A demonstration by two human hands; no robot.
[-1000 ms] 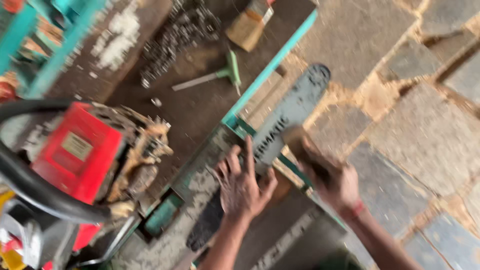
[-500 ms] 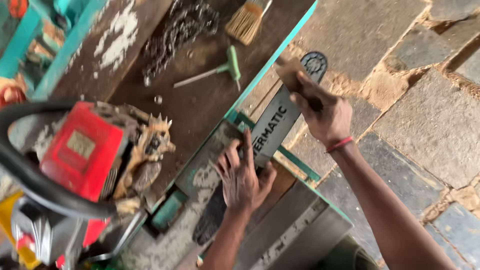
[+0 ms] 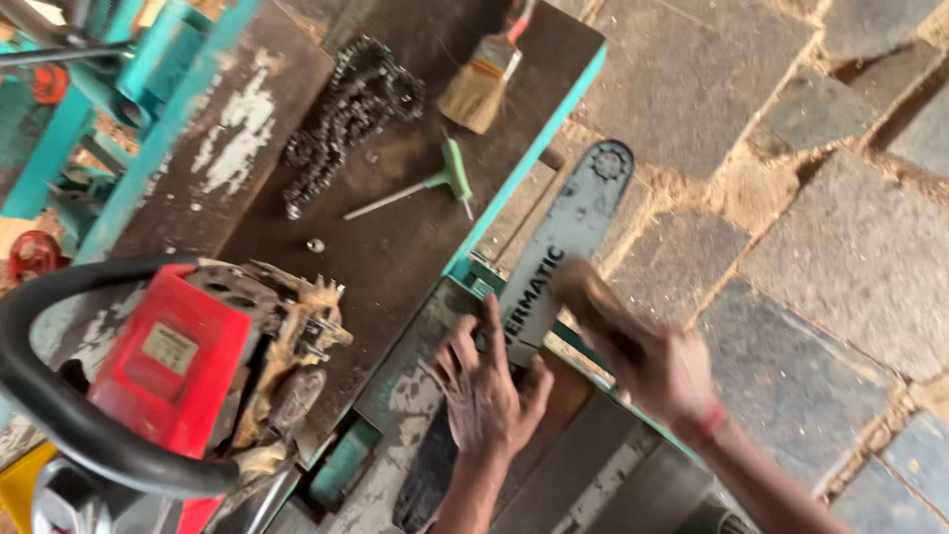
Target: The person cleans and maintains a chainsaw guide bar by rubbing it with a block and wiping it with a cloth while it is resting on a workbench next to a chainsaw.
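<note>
guide bar [image 3: 568, 247] | left hand [image 3: 484, 391] flat, grip apart; right hand [image 3: 657, 361] blurred, grip unclear

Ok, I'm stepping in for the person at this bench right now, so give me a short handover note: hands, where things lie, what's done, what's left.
Left hand: flat on the bench, fingers spread, pressing the guide bar down at its near end.
Right hand: blurred, closed on a brush-like tool over the bar's middle.
Bar sticks out past the bench's teal edge.
Saw chain is off, heaped on the bench beside a paintbrush and a green T-handle wrench.
Red saw body sits opened, caked in sawdust.
Done: bar and chain removed.
Left: cleaning appears under way; refitting is not yet done.
</note>
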